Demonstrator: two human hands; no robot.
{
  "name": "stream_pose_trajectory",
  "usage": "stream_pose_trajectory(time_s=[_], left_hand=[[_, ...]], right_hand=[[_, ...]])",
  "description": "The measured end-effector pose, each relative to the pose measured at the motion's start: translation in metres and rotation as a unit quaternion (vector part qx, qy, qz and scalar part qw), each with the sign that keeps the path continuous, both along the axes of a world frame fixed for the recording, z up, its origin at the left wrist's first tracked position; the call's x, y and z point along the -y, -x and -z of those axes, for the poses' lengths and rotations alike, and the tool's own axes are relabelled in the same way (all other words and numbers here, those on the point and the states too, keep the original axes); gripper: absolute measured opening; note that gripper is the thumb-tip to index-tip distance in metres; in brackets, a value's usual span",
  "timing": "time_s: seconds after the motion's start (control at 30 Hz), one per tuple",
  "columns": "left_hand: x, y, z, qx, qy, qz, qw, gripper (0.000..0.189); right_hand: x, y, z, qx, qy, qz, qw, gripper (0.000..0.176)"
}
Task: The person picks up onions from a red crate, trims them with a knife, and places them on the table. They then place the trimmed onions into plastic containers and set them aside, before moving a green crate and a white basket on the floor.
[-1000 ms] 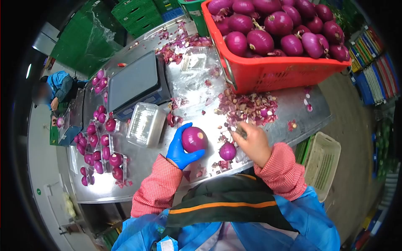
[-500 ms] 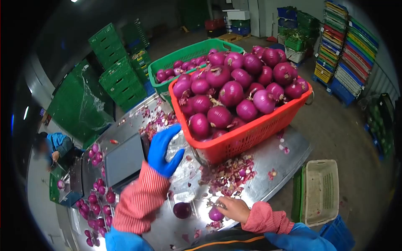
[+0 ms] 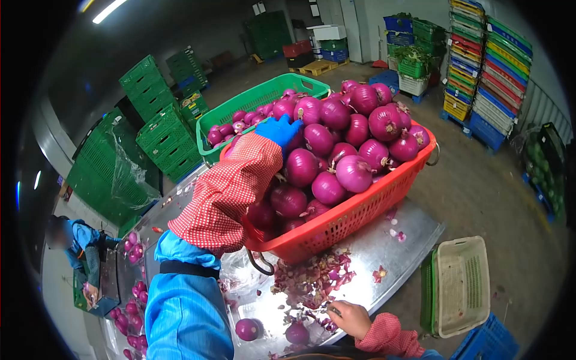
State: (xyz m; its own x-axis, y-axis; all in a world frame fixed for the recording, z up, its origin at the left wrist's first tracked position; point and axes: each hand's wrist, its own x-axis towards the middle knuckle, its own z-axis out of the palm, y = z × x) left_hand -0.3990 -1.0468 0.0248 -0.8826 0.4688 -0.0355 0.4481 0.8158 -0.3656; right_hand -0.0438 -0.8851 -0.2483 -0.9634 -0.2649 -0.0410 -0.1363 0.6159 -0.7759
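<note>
My left hand (image 3: 279, 129), in a blue glove, reaches over the red basket (image 3: 345, 219) and touches the heaped red onions (image 3: 319, 140) at its left back side. Its fingers are partly spread. My bare right hand (image 3: 350, 319) is closed around a small dark tool (image 3: 335, 310) near the table's front edge. One onion (image 3: 297, 333) lies on the metal table just left of that hand, and another onion (image 3: 246, 329) sits in a clear tray farther left. Peeled skins (image 3: 315, 273) are scattered between the basket and my right hand.
Behind the red basket stands a green crate (image 3: 207, 135) of onions. Packed onions (image 3: 133, 318) lie along the left. Another person (image 3: 84, 246) works at far left. A pale crate (image 3: 462, 288) stands at the right, with stacked crates (image 3: 501, 81) behind.
My left hand has moved from the basket's front left corner up onto the onions. The right hand has shifted slightly right and down, away from the onion beside it.
</note>
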Motion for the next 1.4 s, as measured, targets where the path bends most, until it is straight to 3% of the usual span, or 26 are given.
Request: stream_pose_trajectory(time_s=[0.1, 0.13, 0.17, 0.23, 0.3, 0.37, 0.43, 0.5, 0.6, 0.67, 0.77, 0.83, 0.93, 1.0, 1.03, 1.1, 1.23, 1.33, 1.4], left_hand=[[0.013, -0.031, -0.009, -0.038, -0.189, -0.031, 0.981, 0.096], [0.044, -0.016, 0.014, -0.093, -0.322, 0.058, 0.94, 0.097], [0.055, -0.031, 0.018, -0.103, -0.431, 0.03, 0.896, 0.091], [0.085, -0.053, 0.032, 0.064, -0.679, 0.042, 0.731, 0.082], [0.091, -0.121, 0.034, 0.254, -0.831, -0.009, 0.495, 0.077], [0.101, -0.183, 0.046, 0.358, -0.866, -0.03, 0.347, 0.08], [0.104, -0.238, 0.055, 0.401, -0.868, -0.021, 0.292, 0.082], [0.113, -0.279, 0.073, 0.393, -0.867, -0.05, 0.301, 0.086], [0.119, -0.327, 0.091, 0.378, -0.891, -0.08, 0.239, 0.08], [0.126, -0.35, 0.112, 0.352, -0.904, -0.092, 0.226, 0.07], [0.135, -0.385, 0.143, 0.371, -0.905, -0.097, 0.184, 0.068], [0.138, -0.402, 0.166, 0.382, -0.891, -0.121, 0.212, 0.069], [0.133, -0.425, 0.191, 0.403, -0.893, -0.164, 0.114, 0.068], [0.135, -0.432, 0.195, 0.401, -0.889, -0.21, 0.067, 0.068], [0.135, -0.435, 0.196, 0.387, -0.895, -0.211, 0.069, 0.069], [0.137, -0.436, 0.196, 0.358, -0.907, -0.21, 0.077, 0.069], [0.138, -0.435, 0.197, 0.265, -0.909, -0.205, 0.247, 0.079], [0.127, -0.435, 0.198, 0.191, -0.904, -0.187, 0.334, 0.08], [0.117, -0.434, 0.195, 0.158, -0.899, -0.166, 0.373, 0.081]], right_hand=[[-0.001, 0.0, 0.003, -0.046, 0.033, 0.03, 0.998, 0.02], [-0.001, 0.002, -0.004, -0.051, 0.047, 0.043, 0.997, 0.021], [0.0, 0.004, -0.01, -0.055, 0.061, 0.055, 0.995, 0.022], [-0.002, 0.011, -0.02, -0.039, 0.092, 0.082, 0.992, 0.023], [-0.002, 0.02, -0.043, -0.041, 0.122, 0.113, 0.985, 0.022], [0.001, 0.031, -0.052, -0.076, 0.161, 0.109, 0.978, 0.02], [0.009, 0.037, -0.08, -0.114, 0.161, 0.097, 0.976, 0.017], [0.022, 0.041, -0.108, -0.184, 0.163, 0.049, 0.968, 0.012], [0.044, 0.035, -0.135, -0.273, 0.14, -0.047, 0.951, 0.02], [0.062, 0.027, -0.143, -0.33, 0.111, -0.106, 0.932, 0.031], [0.088, 0.009, -0.157, -0.263, 0.159, -0.107, 0.946, 0.04], [0.103, 0.008, -0.149, -0.281, 0.131, -0.133, 0.941, 0.031], [0.112, 0.014, -0.124, -0.254, 0.058, -0.196, 0.945, 0.015], [0.117, 0.023, -0.099, -0.146, 0.091, -0.111, 0.979, 0.016], [0.117, 0.024, -0.093, -0.092, 0.107, -0.069, 0.988, 0.017], [0.106, 0.023, -0.092, -0.106, 0.106, -0.041, 0.988, 0.021], [0.085, -0.009, -0.1, -0.241, 0.009, -0.107, 0.965, 0.023], [0.079, -0.025, -0.097, -0.313, -0.056, -0.147, 0.937, 0.025], [0.076, -0.026, -0.098, -0.282, -0.06, -0.151, 0.946, 0.034]])
